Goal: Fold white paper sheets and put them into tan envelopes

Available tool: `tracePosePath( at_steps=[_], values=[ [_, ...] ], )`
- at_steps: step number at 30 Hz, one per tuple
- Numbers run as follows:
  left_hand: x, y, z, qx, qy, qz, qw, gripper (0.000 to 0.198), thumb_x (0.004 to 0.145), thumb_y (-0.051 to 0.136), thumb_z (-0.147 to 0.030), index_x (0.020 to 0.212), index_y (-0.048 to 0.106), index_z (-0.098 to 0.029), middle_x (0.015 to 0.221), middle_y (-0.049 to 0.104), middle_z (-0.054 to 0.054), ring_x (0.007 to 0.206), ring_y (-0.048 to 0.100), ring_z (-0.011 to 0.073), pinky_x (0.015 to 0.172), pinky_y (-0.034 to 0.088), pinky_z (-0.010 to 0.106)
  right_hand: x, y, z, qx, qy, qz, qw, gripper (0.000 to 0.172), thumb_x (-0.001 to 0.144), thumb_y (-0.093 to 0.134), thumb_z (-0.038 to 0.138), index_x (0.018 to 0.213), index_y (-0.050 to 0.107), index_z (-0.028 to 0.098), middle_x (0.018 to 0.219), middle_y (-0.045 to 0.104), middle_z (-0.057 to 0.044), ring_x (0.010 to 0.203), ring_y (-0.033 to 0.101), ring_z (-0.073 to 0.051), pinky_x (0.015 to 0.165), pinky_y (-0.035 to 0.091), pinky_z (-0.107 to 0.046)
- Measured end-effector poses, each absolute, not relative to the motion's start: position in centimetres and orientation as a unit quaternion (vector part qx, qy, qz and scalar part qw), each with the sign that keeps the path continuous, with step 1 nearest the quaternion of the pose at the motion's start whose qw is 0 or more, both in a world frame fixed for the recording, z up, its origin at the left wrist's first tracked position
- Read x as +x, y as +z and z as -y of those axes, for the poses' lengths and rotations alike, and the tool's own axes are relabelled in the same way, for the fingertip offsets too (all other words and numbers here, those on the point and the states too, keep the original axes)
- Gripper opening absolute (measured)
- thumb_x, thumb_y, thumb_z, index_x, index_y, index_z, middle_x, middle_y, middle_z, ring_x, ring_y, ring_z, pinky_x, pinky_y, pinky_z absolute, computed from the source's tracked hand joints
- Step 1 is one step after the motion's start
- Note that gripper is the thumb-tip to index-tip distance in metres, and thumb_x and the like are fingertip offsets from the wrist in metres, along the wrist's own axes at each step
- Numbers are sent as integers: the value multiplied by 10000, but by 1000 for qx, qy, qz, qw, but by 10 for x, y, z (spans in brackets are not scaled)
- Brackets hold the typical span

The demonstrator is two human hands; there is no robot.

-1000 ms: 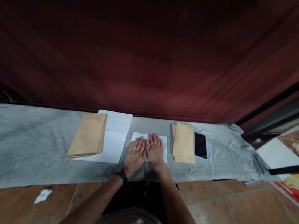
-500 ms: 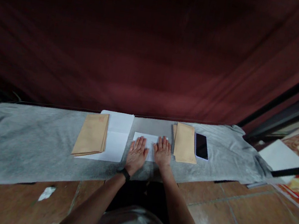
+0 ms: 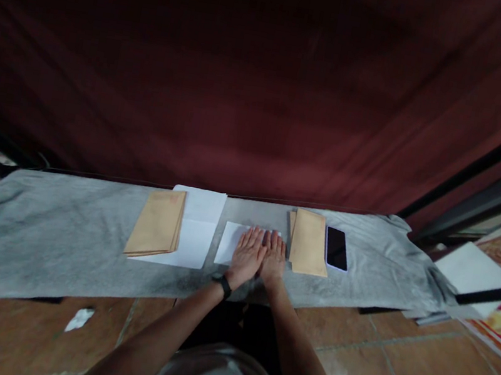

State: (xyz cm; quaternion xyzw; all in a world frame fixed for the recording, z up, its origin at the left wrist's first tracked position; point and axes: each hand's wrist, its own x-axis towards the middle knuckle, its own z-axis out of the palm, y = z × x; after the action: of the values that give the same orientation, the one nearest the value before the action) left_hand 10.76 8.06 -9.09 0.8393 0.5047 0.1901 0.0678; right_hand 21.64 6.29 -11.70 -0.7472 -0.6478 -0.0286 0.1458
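Observation:
A folded sheet of white paper [image 3: 228, 244] lies flat on the grey cloth in front of me. My left hand [image 3: 247, 253] rests palm down on it, fingers stretched out. Right beside it, my right hand [image 3: 273, 258] lies flat over the paper's right end, its thumb side against the left hand. Both hands cover much of the sheet. To the left, larger white sheets [image 3: 198, 236] with a crease lie partly under a stack of brown envelopes [image 3: 155, 223]. More brown envelopes [image 3: 311, 243] lie just right of my right hand.
A phone [image 3: 337, 249] lies to the right of the envelopes. Grey cloth [image 3: 72, 229] covers the long narrow surface, with a dark red panel [image 3: 261, 119] behind it. A crumpled white scrap [image 3: 80, 319] is on the tiled floor [image 3: 373, 372]. Dark bars stand at the right.
My left hand has slid to the right across the folded paper and now meets my right hand. The right hand stays at about the same place.

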Motion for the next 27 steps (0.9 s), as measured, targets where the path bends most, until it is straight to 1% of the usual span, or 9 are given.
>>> tracePosePath(
  at_steps=[3, 7, 9, 12, 16, 20, 27],
  values=[
    [122, -94, -86, 842, 177, -500, 98, 590, 1048, 226, -423, 1539, 348, -118, 1594, 371, 128, 1502, 283, 252, 1223, 275, 457, 218, -118, -62, -746, -26, 654, 124, 588, 986, 380, 208, 1564, 311, 124, 1636, 274, -154, 1507, 250, -290, 1198, 232, -479],
    [118, -99, -95, 839, 152, -512, 105, 614, 1046, 228, -454, 1536, 355, -106, 1585, 386, 130, 1494, 305, 240, 1229, 265, 430, 217, -117, -63, -748, -23, 650, 130, 562, 1015, 329, 246, 1561, 317, 108, 1627, 286, -172, 1503, 259, -300, 1190, 234, -487],
    [111, -101, -98, 833, 145, -526, 92, 617, 1045, 223, -437, 1539, 345, -88, 1583, 387, 135, 1497, 298, 230, 1236, 244, 418, 216, -115, -64, -748, -27, 648, 140, 552, 1022, 312, 247, 1550, 337, 88, 1614, 307, -190, 1492, 285, -307, 1184, 239, -494],
    [98, -103, -99, 824, 139, -545, 57, 619, 1038, 240, -415, 1541, 335, -67, 1592, 364, 142, 1510, 264, 235, 1247, 207, 430, 214, -114, -64, -747, -41, 644, 163, 542, 1035, 311, 288, 1526, 382, 69, 1587, 350, -216, 1464, 336, -324, 1167, 265, -505],
    [80, -108, -96, 807, 134, -575, 22, 622, 1024, 279, -398, 1534, 345, -48, 1600, 339, 155, 1514, 250, 257, 1243, 204, 441, 213, -115, -64, -740, -68, 639, 198, 536, 1040, 332, 316, 1510, 411, 72, 1554, 404, -230, 1430, 394, -329, 1143, 305, -509],
    [67, -110, -90, 791, 143, -595, -4, 646, 1020, 296, -437, 1530, 348, -43, 1596, 336, 176, 1508, 265, 274, 1234, 216, 451, 212, -117, -63, -738, -79, 634, 217, 530, 1037, 344, 319, 1503, 426, 80, 1543, 425, -225, 1426, 402, -331, 1137, 320, -517],
    [66, -106, -87, 788, 145, -598, 0, 644, 1014, 321, -429, 1518, 361, -30, 1591, 339, 192, 1506, 270, 274, 1237, 217, 448, 213, -115, -64, -744, -64, 633, 203, 539, 1031, 338, 320, 1510, 418, 86, 1560, 396, -223, 1428, 404, -339, 1141, 322, -524]
  ],
)
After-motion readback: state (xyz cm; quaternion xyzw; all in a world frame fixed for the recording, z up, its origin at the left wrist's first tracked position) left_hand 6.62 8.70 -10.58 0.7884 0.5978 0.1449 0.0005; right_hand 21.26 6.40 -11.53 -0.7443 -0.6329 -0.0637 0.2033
